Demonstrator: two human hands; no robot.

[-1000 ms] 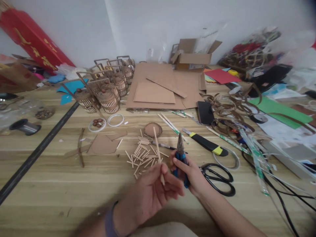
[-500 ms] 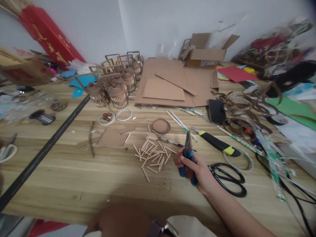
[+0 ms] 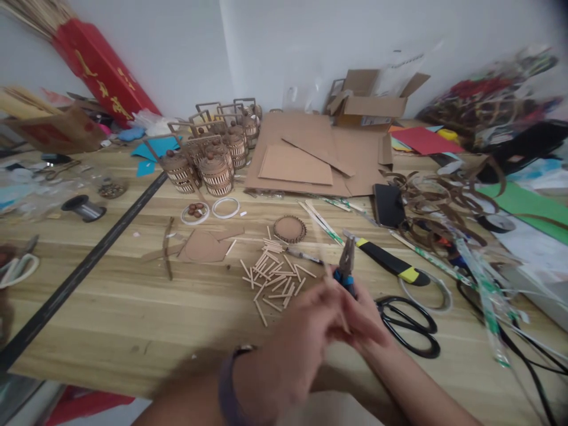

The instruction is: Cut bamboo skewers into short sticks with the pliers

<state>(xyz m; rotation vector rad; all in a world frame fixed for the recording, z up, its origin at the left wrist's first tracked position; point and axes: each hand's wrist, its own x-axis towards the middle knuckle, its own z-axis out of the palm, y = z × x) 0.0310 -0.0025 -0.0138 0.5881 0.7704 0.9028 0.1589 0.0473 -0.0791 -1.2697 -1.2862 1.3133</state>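
Blue-handled pliers (image 3: 348,258) point up and away from me, with my right hand (image 3: 366,316) wrapped round their handles. My left hand (image 3: 306,337) is across in front of it, smeared by motion, its fingers pinched on a thin wooden stick (image 3: 320,236) that slants upward beside the pliers. Where the two hands meet, the fingers are partly hidden. Short cut sticks (image 3: 275,275) lie in a loose pile just left of the hands. Beyond the pile is a small round cardboard base (image 3: 290,229) with a ridged brown rim. A pen (image 3: 304,255) lies between them.
Black-handled scissors (image 3: 410,325), a yellow-black utility knife (image 3: 393,260) and a tape roll (image 3: 428,290) lie on the right. Small woven baskets (image 3: 216,174) stand at the back left, beside flat cardboard (image 3: 295,163). A wire spool (image 3: 83,207) and white-handled scissors (image 3: 20,269) are farther left.
My left hand has come up from the table's near edge to my right hand, now with a thin stick in it. The pliers have shifted slightly right.
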